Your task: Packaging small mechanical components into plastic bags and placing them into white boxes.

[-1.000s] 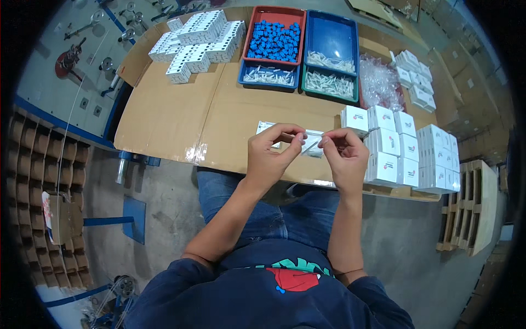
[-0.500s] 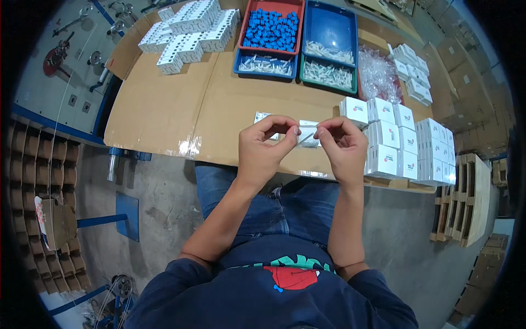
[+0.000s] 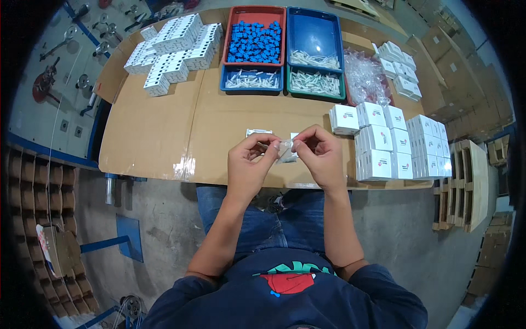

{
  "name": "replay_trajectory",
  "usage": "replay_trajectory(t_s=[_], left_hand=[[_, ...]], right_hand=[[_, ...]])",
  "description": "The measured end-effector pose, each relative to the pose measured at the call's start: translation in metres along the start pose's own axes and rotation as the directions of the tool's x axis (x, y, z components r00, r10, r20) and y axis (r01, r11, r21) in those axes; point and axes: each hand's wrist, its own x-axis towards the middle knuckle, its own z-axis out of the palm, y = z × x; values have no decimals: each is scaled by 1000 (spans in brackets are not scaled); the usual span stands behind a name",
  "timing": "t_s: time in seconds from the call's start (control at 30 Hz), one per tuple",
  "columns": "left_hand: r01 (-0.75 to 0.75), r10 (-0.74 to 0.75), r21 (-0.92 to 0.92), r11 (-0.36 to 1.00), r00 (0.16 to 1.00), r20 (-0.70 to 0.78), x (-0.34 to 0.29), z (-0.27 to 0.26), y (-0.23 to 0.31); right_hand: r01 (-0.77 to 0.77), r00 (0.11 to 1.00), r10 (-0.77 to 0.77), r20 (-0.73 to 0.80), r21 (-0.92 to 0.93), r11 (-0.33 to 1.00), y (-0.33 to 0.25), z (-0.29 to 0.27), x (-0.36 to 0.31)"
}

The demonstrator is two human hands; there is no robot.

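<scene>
A small clear plastic bag [image 3: 285,151] is stretched between my two hands above the front part of the table. My left hand [image 3: 246,164] pinches its left edge between thumb and fingertips. The fingertips of my right hand [image 3: 320,158] pinch its upper right corner. Whether anything lies inside the bag cannot be made out. Just behind my left fingers rests a small flat white box [image 3: 258,132]. A second white item [image 3: 293,136] is mostly hidden behind the bag and my right hand.
White boxes [image 3: 378,164] stand stacked to the right, with another printed stack [image 3: 175,68] far left. Behind are a red tray [image 3: 233,24] of blue parts, blue and green trays [image 3: 318,97] of slim white pieces, and a heap of clear bags [image 3: 364,77]. Cardboard [image 3: 148,131] covers the table.
The bag has turned from nearly edge-on to show more of its face. Both hands sit slightly lower and further left in the picture, and the whole view has shifted a little.
</scene>
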Motion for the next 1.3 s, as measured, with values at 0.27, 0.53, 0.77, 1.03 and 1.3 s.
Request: replay_trajectory(t_s=[0.27,0.53,0.77,1.03,1.3], left_hand=[[-64,65,19,998,998,-16,8,6,-4],[-44,44,-22,999,999,16,9,-1,-16],[-22,22,29,999,1000,-2,9,4,-8],[-61,62,84,995,998,-13,13,4,-12],[9,-8,80,997,1000,-15,14,6,-16]], right_hand=[[-37,999,38,-21,25,999,0,0,5],[-50,999,50,5,11,999,6,2,5],[33,999,-32,-25,30,999,13,4,4],[-58,998,58,6,25,998,13,9,8],[-74,997,76,-29,62,995,19,10,8]])
